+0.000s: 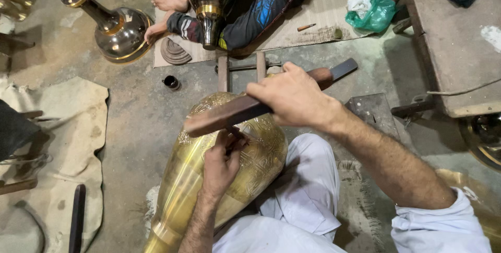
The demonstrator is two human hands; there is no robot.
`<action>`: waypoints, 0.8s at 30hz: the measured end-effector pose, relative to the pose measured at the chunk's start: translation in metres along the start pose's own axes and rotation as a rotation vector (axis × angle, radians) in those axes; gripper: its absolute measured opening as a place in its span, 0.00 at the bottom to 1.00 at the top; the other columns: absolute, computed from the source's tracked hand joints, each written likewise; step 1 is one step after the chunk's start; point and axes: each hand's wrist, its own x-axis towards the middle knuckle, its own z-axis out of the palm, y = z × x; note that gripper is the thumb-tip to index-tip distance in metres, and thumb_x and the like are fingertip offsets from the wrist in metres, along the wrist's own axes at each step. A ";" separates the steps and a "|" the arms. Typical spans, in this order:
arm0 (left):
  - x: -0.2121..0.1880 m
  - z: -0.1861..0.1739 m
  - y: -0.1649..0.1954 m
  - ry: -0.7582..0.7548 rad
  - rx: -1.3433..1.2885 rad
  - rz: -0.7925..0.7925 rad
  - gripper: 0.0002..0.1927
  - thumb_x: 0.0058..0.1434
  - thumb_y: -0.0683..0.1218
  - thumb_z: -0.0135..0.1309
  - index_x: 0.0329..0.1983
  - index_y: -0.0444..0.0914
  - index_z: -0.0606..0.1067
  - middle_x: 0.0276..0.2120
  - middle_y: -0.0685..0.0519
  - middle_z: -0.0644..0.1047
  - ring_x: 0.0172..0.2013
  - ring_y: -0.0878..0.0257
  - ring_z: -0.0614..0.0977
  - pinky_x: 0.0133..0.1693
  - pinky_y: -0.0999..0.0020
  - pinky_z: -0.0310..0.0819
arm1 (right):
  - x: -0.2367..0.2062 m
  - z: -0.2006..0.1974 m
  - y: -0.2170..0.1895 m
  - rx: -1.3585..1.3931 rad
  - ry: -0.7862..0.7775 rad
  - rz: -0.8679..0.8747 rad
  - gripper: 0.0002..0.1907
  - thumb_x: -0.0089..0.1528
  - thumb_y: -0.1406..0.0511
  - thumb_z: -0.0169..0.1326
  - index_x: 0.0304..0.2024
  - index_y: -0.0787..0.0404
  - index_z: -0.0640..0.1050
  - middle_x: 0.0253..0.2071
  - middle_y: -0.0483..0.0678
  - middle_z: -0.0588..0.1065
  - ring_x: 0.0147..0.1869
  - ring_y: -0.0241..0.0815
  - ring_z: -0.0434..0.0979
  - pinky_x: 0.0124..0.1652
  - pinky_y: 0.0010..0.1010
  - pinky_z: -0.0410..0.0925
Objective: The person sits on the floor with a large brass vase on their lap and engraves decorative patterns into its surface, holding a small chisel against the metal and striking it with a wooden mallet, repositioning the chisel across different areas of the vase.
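A large engraved brass vase lies tilted across my lap, neck toward the lower left. My left hand rests on its belly, fingers pinched around a small chisel whose tip is hidden under the wood. My right hand grips a long brown wooden mallet bar held just above the left hand and the vase's shoulder.
Another person sits ahead on a mat, one hand on a dark metal vase, a second vessel in the lap. A small dark cup, metal block, green bag, stone bench, cloth.
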 end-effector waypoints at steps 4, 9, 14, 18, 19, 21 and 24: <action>0.010 -0.002 -0.001 -0.075 -0.014 0.000 0.19 0.65 0.34 0.50 0.60 0.33 0.69 0.46 0.45 0.85 0.48 0.56 0.88 0.52 0.62 0.84 | -0.009 0.008 0.001 0.334 0.216 0.063 0.20 0.53 0.66 0.64 0.47 0.56 0.74 0.34 0.47 0.79 0.38 0.48 0.82 0.39 0.44 0.70; 0.016 -0.008 0.008 -0.157 -0.034 -0.086 0.18 0.66 0.36 0.51 0.60 0.33 0.68 0.45 0.44 0.84 0.46 0.56 0.89 0.49 0.62 0.85 | -0.018 0.015 0.006 0.527 0.290 0.109 0.21 0.50 0.69 0.62 0.47 0.57 0.74 0.34 0.51 0.79 0.38 0.51 0.82 0.38 0.43 0.71; 0.023 -0.012 0.014 -0.201 0.037 0.030 0.27 0.61 0.32 0.47 0.65 0.30 0.63 0.47 0.40 0.83 0.48 0.53 0.87 0.52 0.61 0.82 | -0.026 0.021 0.013 0.410 0.277 0.085 0.24 0.47 0.69 0.63 0.47 0.55 0.77 0.35 0.51 0.81 0.38 0.53 0.83 0.37 0.46 0.72; 0.026 -0.012 0.020 -0.185 -0.012 -0.026 0.21 0.66 0.36 0.50 0.62 0.31 0.66 0.45 0.41 0.83 0.47 0.53 0.88 0.48 0.62 0.84 | -0.030 0.024 0.018 0.886 0.288 0.293 0.25 0.53 0.65 0.64 0.52 0.57 0.73 0.32 0.52 0.81 0.35 0.54 0.82 0.33 0.41 0.75; 0.026 -0.012 0.021 -0.188 0.001 -0.040 0.21 0.66 0.36 0.50 0.62 0.32 0.66 0.45 0.42 0.84 0.46 0.53 0.88 0.48 0.62 0.84 | -0.031 0.025 0.020 0.655 0.293 0.186 0.26 0.50 0.66 0.64 0.51 0.56 0.74 0.31 0.51 0.81 0.35 0.53 0.83 0.34 0.43 0.73; 0.027 -0.014 0.022 -0.176 0.014 -0.014 0.23 0.63 0.34 0.49 0.63 0.31 0.65 0.45 0.41 0.84 0.46 0.52 0.88 0.48 0.61 0.84 | -0.031 0.027 0.021 0.183 0.295 -0.024 0.28 0.43 0.68 0.63 0.48 0.53 0.77 0.31 0.47 0.82 0.37 0.51 0.84 0.35 0.48 0.69; 0.021 -0.013 0.021 -0.129 0.001 0.004 0.25 0.60 0.31 0.49 0.62 0.30 0.65 0.45 0.41 0.83 0.45 0.53 0.88 0.48 0.61 0.84 | -0.031 0.028 0.019 0.695 0.358 0.184 0.22 0.56 0.62 0.63 0.51 0.58 0.74 0.32 0.52 0.81 0.33 0.45 0.84 0.32 0.36 0.75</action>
